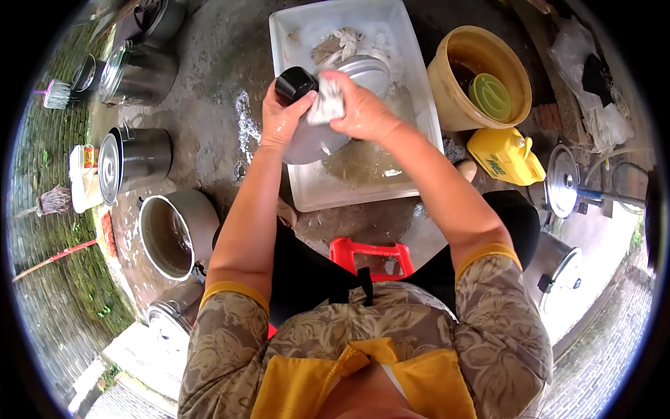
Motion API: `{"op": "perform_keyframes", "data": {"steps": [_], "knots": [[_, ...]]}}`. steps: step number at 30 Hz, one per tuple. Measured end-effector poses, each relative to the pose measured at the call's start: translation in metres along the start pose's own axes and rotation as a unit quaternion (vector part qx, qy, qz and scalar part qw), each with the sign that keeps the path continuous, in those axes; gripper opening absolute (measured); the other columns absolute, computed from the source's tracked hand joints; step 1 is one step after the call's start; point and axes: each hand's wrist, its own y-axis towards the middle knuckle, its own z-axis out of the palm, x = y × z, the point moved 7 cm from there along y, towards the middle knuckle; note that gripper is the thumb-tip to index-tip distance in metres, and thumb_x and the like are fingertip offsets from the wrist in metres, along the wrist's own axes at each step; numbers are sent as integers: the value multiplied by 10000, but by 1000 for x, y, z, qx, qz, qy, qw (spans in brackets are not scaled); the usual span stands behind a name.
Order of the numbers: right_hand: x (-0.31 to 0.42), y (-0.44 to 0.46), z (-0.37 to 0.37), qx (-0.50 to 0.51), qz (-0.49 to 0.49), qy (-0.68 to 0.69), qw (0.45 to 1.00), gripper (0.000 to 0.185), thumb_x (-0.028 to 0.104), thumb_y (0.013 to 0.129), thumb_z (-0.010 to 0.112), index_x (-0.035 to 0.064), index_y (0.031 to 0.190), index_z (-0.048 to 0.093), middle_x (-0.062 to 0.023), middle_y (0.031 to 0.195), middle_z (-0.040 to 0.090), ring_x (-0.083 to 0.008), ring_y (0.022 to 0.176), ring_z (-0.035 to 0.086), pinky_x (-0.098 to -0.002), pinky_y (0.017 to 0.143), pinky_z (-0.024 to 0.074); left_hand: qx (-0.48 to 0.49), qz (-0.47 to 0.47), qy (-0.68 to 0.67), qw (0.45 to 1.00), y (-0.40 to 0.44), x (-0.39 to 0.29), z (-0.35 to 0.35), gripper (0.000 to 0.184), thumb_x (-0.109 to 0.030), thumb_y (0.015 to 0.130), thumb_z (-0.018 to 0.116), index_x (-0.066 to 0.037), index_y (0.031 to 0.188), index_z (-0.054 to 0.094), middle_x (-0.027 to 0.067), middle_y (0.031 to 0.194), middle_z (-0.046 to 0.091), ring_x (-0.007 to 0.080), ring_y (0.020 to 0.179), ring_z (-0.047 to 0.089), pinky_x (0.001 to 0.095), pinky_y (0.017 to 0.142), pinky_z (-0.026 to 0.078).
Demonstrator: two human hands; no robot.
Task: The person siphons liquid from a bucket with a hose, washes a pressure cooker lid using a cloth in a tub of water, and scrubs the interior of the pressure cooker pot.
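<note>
My left hand (280, 115) is closed around a black knob or handle (296, 85) that joins a pale grey, rounded thing, perhaps a pot lid (312, 145); my hands partly hide it. In my right hand (363, 108) is a bunched white cloth (326, 103), pressed against the item right beside the black part. Both hands are over a white rectangular tub (427, 133) with shallow cloudy water in it. Behind my right hand, a round metal piece (368, 72) shows in the tub. Wet, dirty rags (338, 45) lie toward its far end.
Right of the tub stand a cream bucket (447, 84) with a green lid (490, 96) inside and a yellow jug (506, 155). Several metal pots, including an open one (178, 234), line the left. A red stool (371, 246) is between my legs; the floor is wet.
</note>
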Motion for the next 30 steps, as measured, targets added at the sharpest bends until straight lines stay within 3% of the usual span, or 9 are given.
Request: {"op": "perform_keyframes", "data": {"steps": [1,5,9,13,15,17,20,25,30], "knots": [[3,2,7,27,-19,-139,990,672,130,668,678,150,1258,358,-159,1074,565,-325,971,566,-370,829,466,1,0,0,1000,-3,-3,3,400,-96,667,766,-12,995,554,45,905,617,114,812,569,259,761,464],[-7,-3,4,-25,-67,-194,978,615,168,662,676,144,1215,408,-160,1017,583,-347,941,563,-391,805,466,-7,-6,-20,1000,-8,-7,10,387,-80,661,767,-10,974,552,43,892,609,110,807,564,254,751,464],[-7,-5,-3,-76,-135,-234,960,505,192,669,663,148,1134,471,-98,1091,567,-286,963,579,-383,793,488,-6,0,-25,1000,-4,-12,16,377,-82,660,765,4,956,549,45,879,608,105,794,564,251,731,468],[5,12,-14,28,-81,-364,927,510,168,641,679,170,1122,509,-79,1093,550,-290,933,585,-376,789,495,-32,14,11,999,-5,-6,13,348,-98,671,761,5,932,556,43,846,611,101,741,563,254,694,473],[-1,21,-9,132,-83,-427,891,473,194,648,673,175,1099,531,-55,1034,541,-286,928,580,-387,777,494,-32,-5,-13,999,-5,2,12,392,-81,698,733,-7,1033,544,31,930,597,110,841,551,251,792,435],[2,25,-12,123,-110,-432,887,440,171,648,662,168,1072,544,-50,968,526,-280,941,566,-394,792,482,-42,-22,-5,999,-6,4,12,384,-76,702,729,-11,1033,545,28,930,595,109,843,548,251,797,432],[-17,23,-21,147,12,-340,929,479,113,651,625,168,1117,529,-57,1036,535,-287,1000,541,-380,846,459,-46,-34,5,998,-6,9,12,377,-71,704,726,-14,1031,546,28,932,593,110,845,547,251,802,429],[-34,0,-31,36,25,-78,996,531,77,637,592,188,1153,535,-103,1163,519,-297,1080,503,-347,905,423,-47,-3,8,999,-7,3,9,363,-95,678,756,25,959,559,64,858,617,116,769,577,258,724,476],[-22,-5,-19,129,-71,-176,973,553,44,631,598,169,1165,523,-95,1187,476,-302,1061,504,-347,876,445,-16,-3,13,1000,-13,-2,13,405,-85,678,753,31,999,536,78,911,612,130,795,580,264,739,476]]}}
